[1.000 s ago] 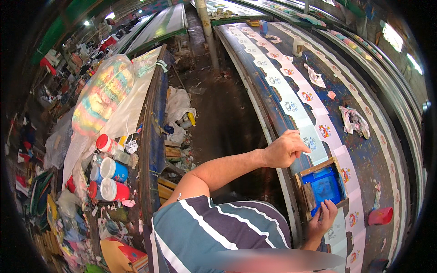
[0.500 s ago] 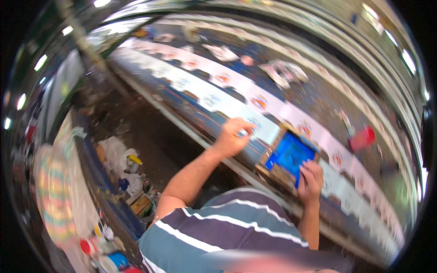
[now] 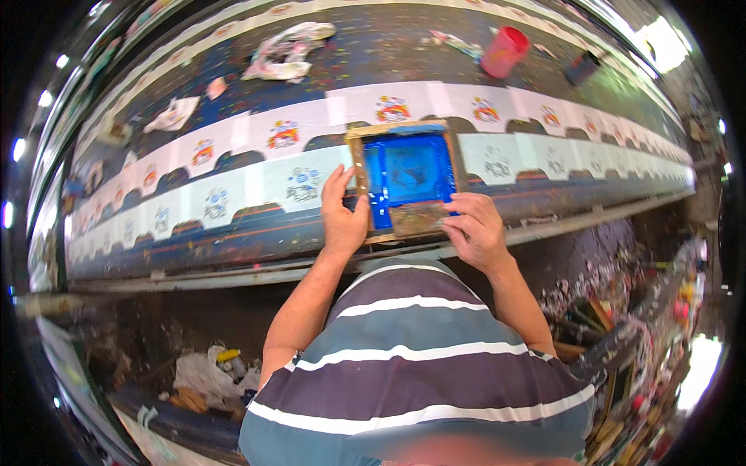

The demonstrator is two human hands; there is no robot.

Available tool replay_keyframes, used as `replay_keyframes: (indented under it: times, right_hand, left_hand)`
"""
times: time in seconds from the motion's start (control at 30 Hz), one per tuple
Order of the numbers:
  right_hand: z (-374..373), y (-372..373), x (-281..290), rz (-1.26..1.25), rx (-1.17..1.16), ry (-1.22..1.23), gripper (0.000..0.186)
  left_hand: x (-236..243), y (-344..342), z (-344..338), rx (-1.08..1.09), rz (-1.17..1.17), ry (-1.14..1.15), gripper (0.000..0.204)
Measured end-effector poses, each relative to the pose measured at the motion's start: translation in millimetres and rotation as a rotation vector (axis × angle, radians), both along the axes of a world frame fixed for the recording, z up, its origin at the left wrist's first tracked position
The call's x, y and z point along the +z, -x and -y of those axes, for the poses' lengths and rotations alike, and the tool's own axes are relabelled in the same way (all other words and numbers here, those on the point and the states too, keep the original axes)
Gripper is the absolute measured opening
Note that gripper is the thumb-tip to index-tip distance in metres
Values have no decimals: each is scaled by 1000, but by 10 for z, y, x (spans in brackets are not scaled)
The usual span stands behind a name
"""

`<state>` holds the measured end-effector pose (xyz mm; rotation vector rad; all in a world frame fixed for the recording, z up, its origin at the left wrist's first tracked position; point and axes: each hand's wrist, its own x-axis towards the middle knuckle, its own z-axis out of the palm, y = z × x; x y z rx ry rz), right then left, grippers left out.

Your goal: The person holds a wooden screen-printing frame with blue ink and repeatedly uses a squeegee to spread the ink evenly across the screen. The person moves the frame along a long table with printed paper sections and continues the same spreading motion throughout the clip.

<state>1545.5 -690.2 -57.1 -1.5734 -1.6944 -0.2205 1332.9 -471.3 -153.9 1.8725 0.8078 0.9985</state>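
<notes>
The wooden frame [image 3: 400, 129] with its blue screen [image 3: 412, 165] lies flat on the tabletop [image 3: 373, 54], over the row of pale printed sheets [image 3: 298, 179]. The left hand [image 3: 343, 222] is unclenched, its fingers and thumb spread at the frame's left rail. The right hand [image 3: 475, 231] curls at the lower right corner, thumb and finger close together; whether they grip the brown strip [image 3: 418, 220] there, I cannot tell. The frame looks light and stiff, so the bare outer rails are the place to hold it. The screen seems thin and easily dented — and the glossy blue patches probably slippery — so fingers should keep off it.
</notes>
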Motion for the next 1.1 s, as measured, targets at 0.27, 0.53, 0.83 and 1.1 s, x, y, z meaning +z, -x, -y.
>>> replay_keyframes:
  times: [0.27,0.53,0.83,1.1]
  right_hand:
    - [50,118,-136,-57,-81,152,29]
    - [209,-50,-560,-333,-505,260,46]
    - [435,-245,-731,-869,-415,348,45]
    - [958,-969,-775,-814,-481,287,43]
  left_hand:
    - [-136,-179,150,-25,-55,3,72]
    - [-152,-189,171,-1,-66,-8,68]
    - [99,-292,247,-4,-12,-25,57]
    - [6,-1169,756,-34,81,-32,52]
